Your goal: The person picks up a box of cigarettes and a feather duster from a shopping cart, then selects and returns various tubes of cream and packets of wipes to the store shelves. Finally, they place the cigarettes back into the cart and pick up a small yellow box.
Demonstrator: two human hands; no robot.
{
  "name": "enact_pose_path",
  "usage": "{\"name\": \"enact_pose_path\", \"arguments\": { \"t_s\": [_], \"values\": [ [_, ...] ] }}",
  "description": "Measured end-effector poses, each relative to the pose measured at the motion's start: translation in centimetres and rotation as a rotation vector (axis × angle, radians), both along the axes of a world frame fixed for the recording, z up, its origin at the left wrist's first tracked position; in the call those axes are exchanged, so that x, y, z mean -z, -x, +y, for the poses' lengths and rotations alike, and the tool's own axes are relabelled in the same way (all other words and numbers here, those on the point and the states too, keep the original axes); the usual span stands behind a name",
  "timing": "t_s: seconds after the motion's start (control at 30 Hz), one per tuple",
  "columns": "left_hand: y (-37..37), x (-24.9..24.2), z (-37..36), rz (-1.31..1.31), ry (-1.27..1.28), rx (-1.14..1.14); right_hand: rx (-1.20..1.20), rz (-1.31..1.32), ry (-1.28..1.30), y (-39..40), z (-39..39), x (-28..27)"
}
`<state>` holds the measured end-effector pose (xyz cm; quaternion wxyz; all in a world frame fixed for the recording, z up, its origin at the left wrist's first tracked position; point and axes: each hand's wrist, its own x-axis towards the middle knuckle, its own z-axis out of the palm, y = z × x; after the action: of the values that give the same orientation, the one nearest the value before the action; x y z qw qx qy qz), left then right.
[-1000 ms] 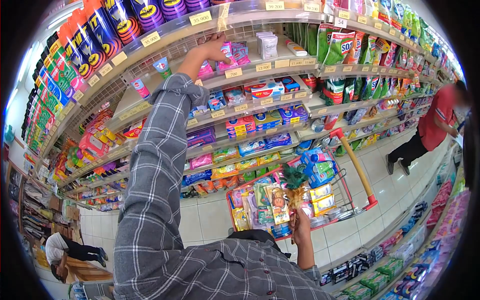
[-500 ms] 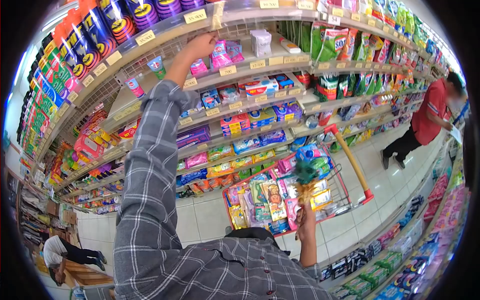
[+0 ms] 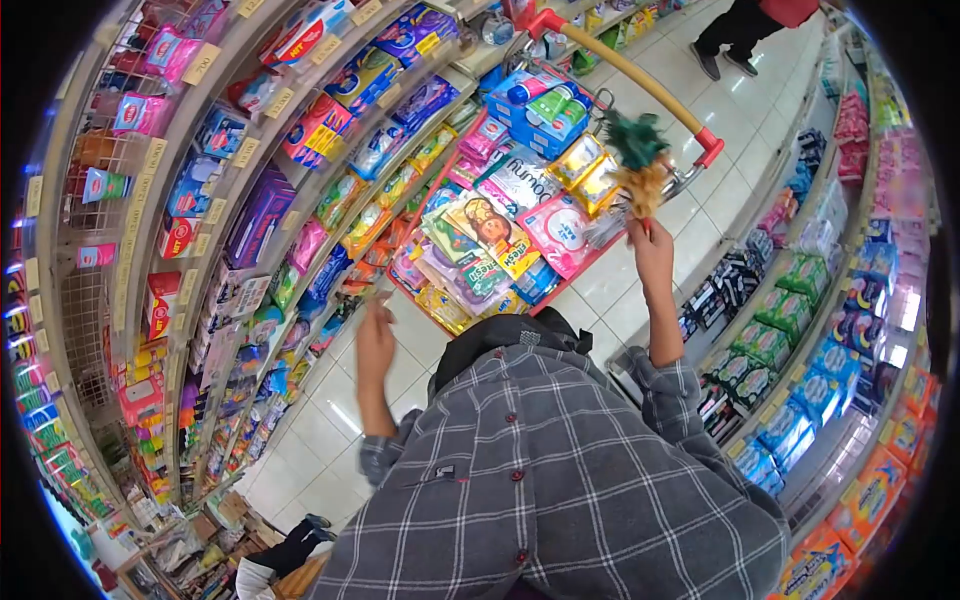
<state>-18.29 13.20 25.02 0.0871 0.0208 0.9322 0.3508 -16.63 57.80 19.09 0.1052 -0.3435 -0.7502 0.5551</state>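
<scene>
My right hand [image 3: 652,252] is raised over the red shopping cart [image 3: 575,275] and is shut on the stick of a green and yellow feather duster [image 3: 638,160], whose tuft hangs by the cart's yellow handle [image 3: 640,85]. My left hand [image 3: 375,340] hangs low in front of my plaid shirt, motion-blurred, fingers pointing up with nothing seen in it. It is beside the left shelves and just short of the cart's near corner. The cart is packed with several packets, bottles and pouches.
Product shelves [image 3: 200,200] with price tags run along the left, and lower shelves [image 3: 830,300] of packets line the right of the tiled aisle. A person's legs [image 3: 740,25] stand beyond the cart. Another person [image 3: 270,560] crouches at the bottom left.
My left hand has come down from the upper shelf to waist height. The view has tipped downward, and my right hand has lifted the duster higher over the cart.
</scene>
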Motion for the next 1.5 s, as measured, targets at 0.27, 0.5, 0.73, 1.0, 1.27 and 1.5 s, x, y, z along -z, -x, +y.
{"name": "enact_pose_path", "arguments": {
  "t_s": [0.27,0.5,0.73,1.0,1.27,1.5],
  "values": [
    [-7.8,4.6,-1.0,-0.267,-0.217,-0.016,-0.108,-0.025,-0.279,3.3,-3.0,1.0],
    [-3.9,0.3,0.3,-0.149,-0.092,0.008,-0.564,-0.041,-0.586,15.5,-13.0,2.8],
    [-4.7,-1.1,1.3,-0.126,-0.175,0.023,-0.600,-0.152,-0.626,20.6,-14.9,5.6],
    [-5.3,0.9,-0.9,-0.273,-0.483,-0.009,-0.425,0.214,-0.254,18.8,-13.5,6.7],
    [5.6,1.4,-0.4,-0.797,-1.372,-0.115,-0.549,0.347,-0.005,7.5,-22.3,-3.3],
    [5.7,5.1,-7.0,-1.070,-1.906,-0.112,-0.540,0.041,0.267,0.1,-30.2,-11.8]
  ]
}}
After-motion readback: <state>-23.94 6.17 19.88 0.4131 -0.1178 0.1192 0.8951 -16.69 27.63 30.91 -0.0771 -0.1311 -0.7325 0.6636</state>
